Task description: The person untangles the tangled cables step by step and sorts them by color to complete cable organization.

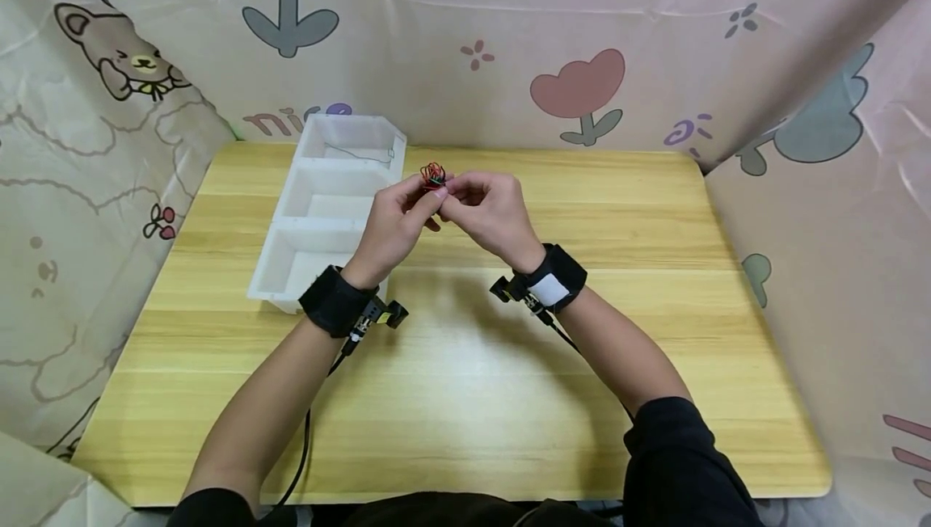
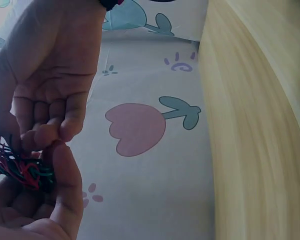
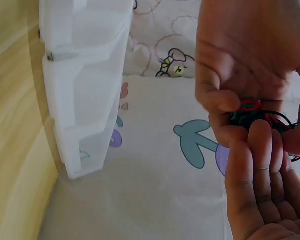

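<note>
A small tangled bundle of thin red, green and black wires point(image 1: 432, 175) is held up over the far middle of the table, between both hands. My left hand point(image 1: 393, 224) grips the bundle from the left, thumb on the near side; most of the wires stick up above the fingers. Against its near right side, the fingertips and thumb of my right hand point(image 1: 494, 210) pinch at the wires. In the left wrist view the loops of wire point(image 2: 27, 172) bulge out between the two hands. Fingers partly cover the wires point(image 3: 250, 119) in the right wrist view.
A white tray point(image 1: 272, 256) with three compartments stands to the left, partly behind my left hand. One thin wire point(image 1: 356, 154) lies in its far compartment. Wooden table point(image 1: 582, 398) lies beneath, with printed cloth point(image 1: 465, 99) hanging behind. Black cables trail from both wrist cameras.
</note>
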The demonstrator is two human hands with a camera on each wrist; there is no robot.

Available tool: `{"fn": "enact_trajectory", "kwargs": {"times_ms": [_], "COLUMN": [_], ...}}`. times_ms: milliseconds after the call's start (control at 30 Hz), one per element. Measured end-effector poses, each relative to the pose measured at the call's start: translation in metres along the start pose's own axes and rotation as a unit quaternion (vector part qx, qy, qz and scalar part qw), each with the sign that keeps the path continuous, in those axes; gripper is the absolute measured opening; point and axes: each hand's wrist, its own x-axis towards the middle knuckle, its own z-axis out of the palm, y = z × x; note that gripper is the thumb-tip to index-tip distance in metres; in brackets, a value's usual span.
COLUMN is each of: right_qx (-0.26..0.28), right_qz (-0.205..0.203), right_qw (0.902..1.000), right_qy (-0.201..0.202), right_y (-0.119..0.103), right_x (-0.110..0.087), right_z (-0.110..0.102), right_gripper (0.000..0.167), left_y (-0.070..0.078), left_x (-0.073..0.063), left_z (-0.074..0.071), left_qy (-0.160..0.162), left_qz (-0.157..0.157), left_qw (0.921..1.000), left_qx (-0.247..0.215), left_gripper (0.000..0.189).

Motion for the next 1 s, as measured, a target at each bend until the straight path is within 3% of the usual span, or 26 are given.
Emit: {"fn": "enact_trajectory", "kwargs": {"times_ms": [167, 300, 467, 567, 667, 833, 933, 1000], "right_qx": [-0.027, 0.0, 0.027, 0.025, 0.015, -0.011, -0.05, -0.089], "right_qz": [0.001, 0.02, 0.063, 0.065, 0.044, 0.021, 0.019, -0.005], "right_qw": [0.9996, 0.9985, 0.9928, 0.9915, 0.9933, 0.9967, 0.9967, 0.9946], "right_qy": [-0.012, -0.051, -0.098, -0.11, -0.106, -0.078, -0.062, -0.054], "right_y": [-0.001, 0.0, 0.001, 0.002, 0.003, 0.005, 0.004, 0.003], "right_x": [0.001, 0.002, -0.001, -0.003, -0.003, -0.004, -0.005, -0.005], "right_z": [0.0, -0.001, -0.003, -0.002, -0.002, -0.008, -0.01, -0.009], "right_gripper": [0.008, 0.009, 0.008, 0.009, 0.012, 0.013, 0.008, 0.02], "left_y": [0.0, 0.001, 0.0, 0.001, 0.002, -0.003, -0.005, -0.005], "left_x": [0.002, 0.004, 0.006, 0.006, 0.008, 0.01, 0.009, 0.008], "left_z": [-0.001, -0.005, -0.009, -0.009, -0.009, -0.014, -0.016, -0.015], "left_qy": [0.017, 0.017, 0.031, 0.037, 0.048, 0.101, 0.103, 0.094], "left_qz": [0.013, 0.03, 0.021, 0.018, 0.022, 0.017, 0.011, 0.015], "left_qw": [0.9994, 0.9973, 0.9975, 0.9961, 0.9933, 0.9914, 0.9907, 0.9893], "left_qx": [0.028, 0.064, 0.06, 0.077, 0.103, 0.081, 0.089, 0.111], "left_gripper": [0.03, 0.025, 0.019, 0.02, 0.023, 0.023, 0.023, 0.024]}}
